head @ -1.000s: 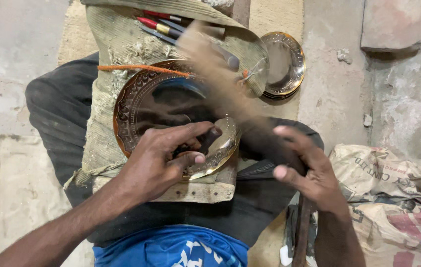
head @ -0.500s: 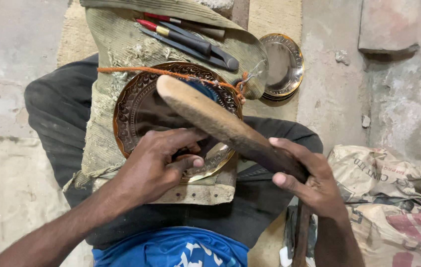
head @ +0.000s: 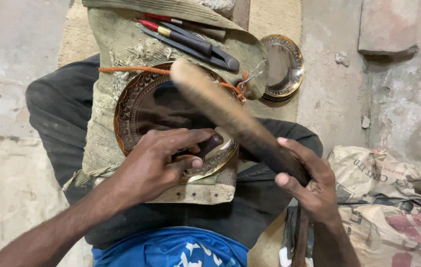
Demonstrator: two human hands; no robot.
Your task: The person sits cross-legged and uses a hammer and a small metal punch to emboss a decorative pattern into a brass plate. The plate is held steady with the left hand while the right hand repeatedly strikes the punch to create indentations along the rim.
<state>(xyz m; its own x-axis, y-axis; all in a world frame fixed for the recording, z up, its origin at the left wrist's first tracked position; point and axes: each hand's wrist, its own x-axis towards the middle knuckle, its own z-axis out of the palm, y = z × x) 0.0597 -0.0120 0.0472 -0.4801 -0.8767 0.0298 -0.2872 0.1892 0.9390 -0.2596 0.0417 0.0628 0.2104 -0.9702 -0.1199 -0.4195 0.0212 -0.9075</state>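
1. Sacking pad (head: pixel 116 44) over my lap, worn and frayed, carries everything; orange cord (head: pixel 131 69) runs across its upper part.
2. Embossed brass plate (head: pixel 136 106) lies flat on the pad, centre dark, rim patterned. Judged stiff but thin, likely to dent, slippery on cloth; best pinned from the near rim.
3. Wooden mallet (head: pixel 220 106), long and blurred, slants above the plate. Right hand (head: pixel 309 185) is wrapped tight round its dark handle end. Judged light at the head, rigid; grip low on the handle.
4. Left hand (head: pixel 163 163) presses on the plate's near rim, fingers pinching a short dark punch (head: pixel 209 145). Small, hard, would roll free easily.
5. Spare chisels (head: pixel 190 39) lie at the pad's far edge; small brass dishes (head: pixel 284 66) stacked beyond.
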